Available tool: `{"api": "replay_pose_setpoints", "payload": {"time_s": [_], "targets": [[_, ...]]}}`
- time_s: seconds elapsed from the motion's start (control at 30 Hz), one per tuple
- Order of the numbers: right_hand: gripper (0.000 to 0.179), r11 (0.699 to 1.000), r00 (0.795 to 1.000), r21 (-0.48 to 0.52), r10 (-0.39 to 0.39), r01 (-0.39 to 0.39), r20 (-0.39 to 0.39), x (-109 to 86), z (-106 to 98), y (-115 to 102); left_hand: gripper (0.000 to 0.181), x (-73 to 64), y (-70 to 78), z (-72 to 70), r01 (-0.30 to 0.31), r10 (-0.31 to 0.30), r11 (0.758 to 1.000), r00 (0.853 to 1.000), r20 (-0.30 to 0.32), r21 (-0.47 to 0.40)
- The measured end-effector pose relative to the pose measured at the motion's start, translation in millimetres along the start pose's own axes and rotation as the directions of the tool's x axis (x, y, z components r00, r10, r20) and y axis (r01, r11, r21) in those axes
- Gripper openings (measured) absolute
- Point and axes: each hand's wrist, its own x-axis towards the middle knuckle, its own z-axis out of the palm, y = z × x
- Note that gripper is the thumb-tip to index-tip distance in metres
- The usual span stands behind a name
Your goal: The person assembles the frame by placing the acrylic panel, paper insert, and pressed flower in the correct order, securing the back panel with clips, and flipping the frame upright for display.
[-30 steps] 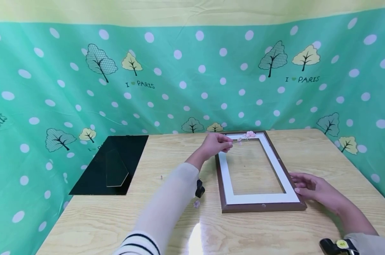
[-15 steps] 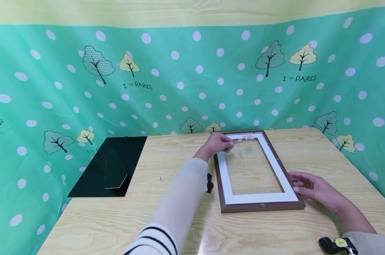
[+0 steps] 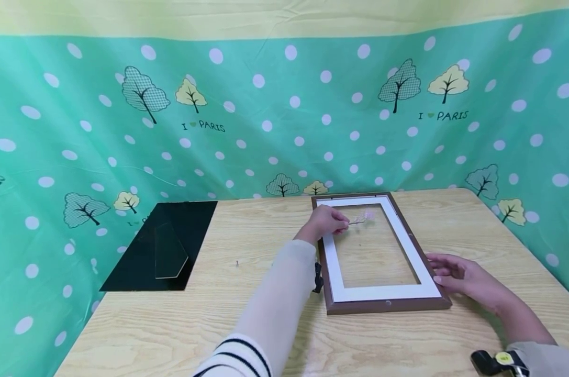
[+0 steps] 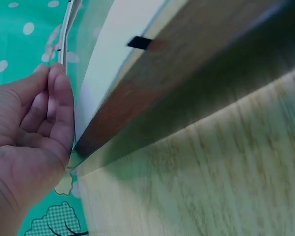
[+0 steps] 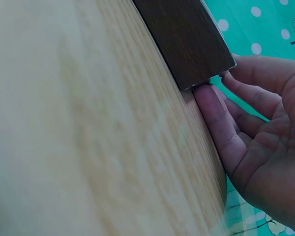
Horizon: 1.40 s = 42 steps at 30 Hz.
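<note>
Pink thin-stemmed flower sprig (image 3: 367, 215), pinched in my left grip (image 3: 328, 220) over the brown white-matted frame (image 3: 388, 306) my loosely parted right grip (image 3: 465, 277) touches, looks unplaced to me, the black stand-backed panel (image 3: 192, 225) unfitted, left of both.

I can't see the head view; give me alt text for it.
A left hand pinches a pink flower sprig over the opening of a white-matted brown picture frame, while the right hand touches the frame's right side. A black board with a stand lies to the left on a wooden table, before a green dotted curtain.
</note>
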Motion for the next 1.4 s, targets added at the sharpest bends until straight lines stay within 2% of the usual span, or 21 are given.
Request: {"api": "replay_pose_setpoints", "payload": {"time_s": [0.2,0.4,0.6,0.7,0.83,1.03,1.2,1.3,1.4], "targets": [[0.064,1.000,1.000,-0.003,-0.002,0.002,-0.002,0.0,0.5,-0.2,0.006,-0.2,1.1,0.2,-0.006,0.008,0.989,1.000,-0.012,0.145],[0.064,1.000,1.000,0.010,-0.002,0.002,0.001,-0.1,0.7,-0.3,0.004,-0.2,4.2,-1.1,-0.021,0.026,0.969,0.999,-0.020,0.245],[0.064,1.000,1.000,0.004,-0.003,0.003,0.002,0.2,1.1,-1.9,0.026,-4.2,5.2,-8.0,-0.061,0.058,0.952,0.998,0.018,0.299],[0.064,1.000,1.000,-0.002,-0.004,0.004,0.002,0.2,0.9,-2.1,0.033,-6.7,4.5,-11.4,-0.078,0.069,0.957,0.997,0.040,0.278],[0.064,1.000,1.000,-0.005,0.000,0.000,0.002,-0.2,1.0,-1.4,0.033,-9.6,2.6,-15.6,-0.100,0.090,0.964,0.995,0.050,0.245],[0.063,1.000,1.000,-0.001,0.006,-0.006,0.002,-0.8,1.2,-1.0,0.031,-15.5,0.1,-25.6,-0.132,0.128,0.988,0.990,0.058,0.078],[0.063,1.000,1.000,0.003,0.000,0.000,0.001,-1.0,1.6,-1.6,0.032,-27.7,-2.1,-42.4,-0.206,0.206,0.979,0.976,0.065,-0.011],[0.062,1.000,1.000,0.002,-0.017,0.017,0.010,-0.8,1.0,-1.0,0.031,-36.1,-5.2,-54.3,-0.233,0.236,0.970,0.971,0.039,-0.063],[0.063,1.000,1.000,0.003,0.001,-0.001,0.001,-1.3,1.1,-0.5,0.029,-43.5,-9.3,-64.6,-0.248,0.250,0.963,0.968,0.008,-0.107]]}}
